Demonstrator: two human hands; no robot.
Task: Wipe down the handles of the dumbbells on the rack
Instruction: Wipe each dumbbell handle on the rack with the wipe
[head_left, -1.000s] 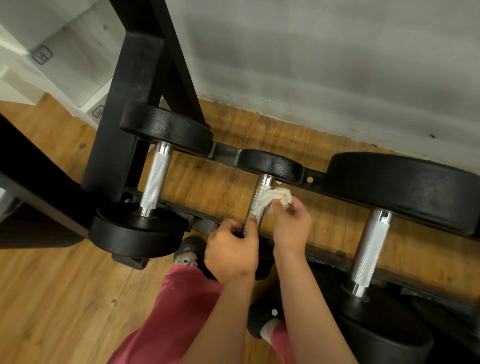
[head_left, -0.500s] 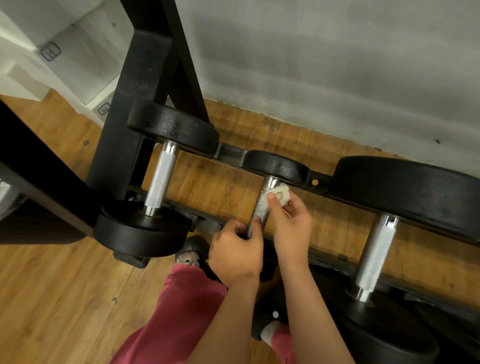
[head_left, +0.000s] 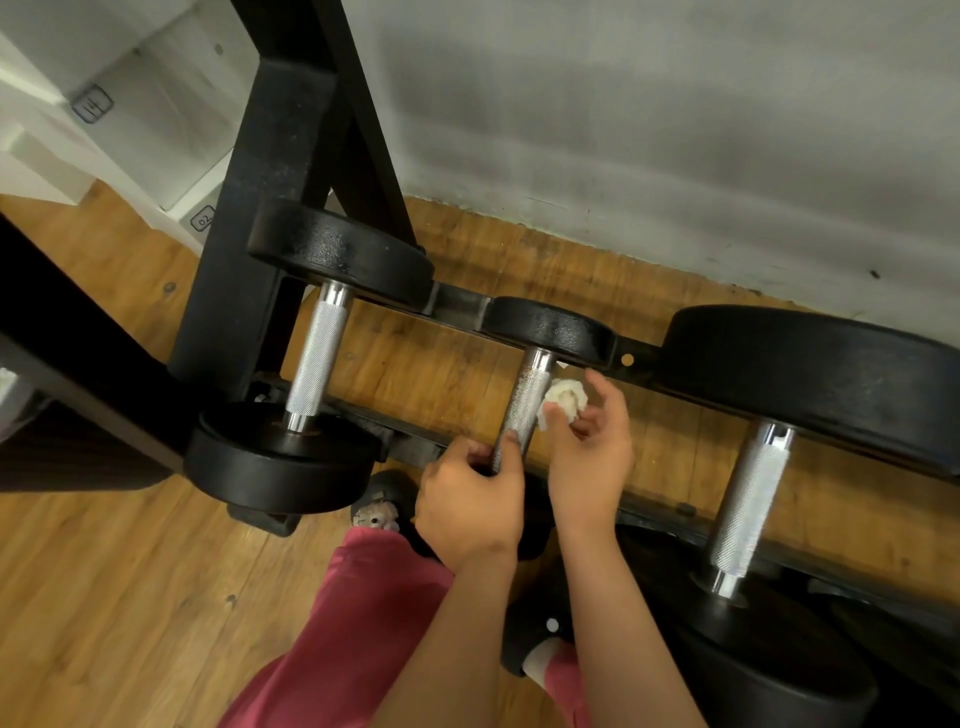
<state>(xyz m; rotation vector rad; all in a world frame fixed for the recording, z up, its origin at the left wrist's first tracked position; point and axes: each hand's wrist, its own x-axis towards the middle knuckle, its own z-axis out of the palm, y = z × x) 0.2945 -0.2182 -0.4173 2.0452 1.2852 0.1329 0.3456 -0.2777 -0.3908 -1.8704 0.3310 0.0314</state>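
Observation:
Three black dumbbells lie across a black rack (head_left: 457, 301), each with a knurled metal handle. My left hand (head_left: 470, 499) grips the near end of the middle handle (head_left: 525, 402). Just to the right of that handle, my right hand (head_left: 589, 457) pinches a crumpled white tissue (head_left: 563, 400) at its fingertips. The tissue sits beside the handle, barely touching it. The left handle (head_left: 316, 364) and the right handle (head_left: 748, 501) are bare.
A thick black upright of the rack (head_left: 270, 182) rises at the left. A grey wall (head_left: 649, 130) runs close behind the dumbbells. Wooden floor (head_left: 104, 597) lies below, with my pink trouser legs (head_left: 343, 634) and dark shoes under the rack.
My right hand has pulled the tissue off the middle handle to its right side and its fingers have loosened. My left hand keeps its grip on the handle.

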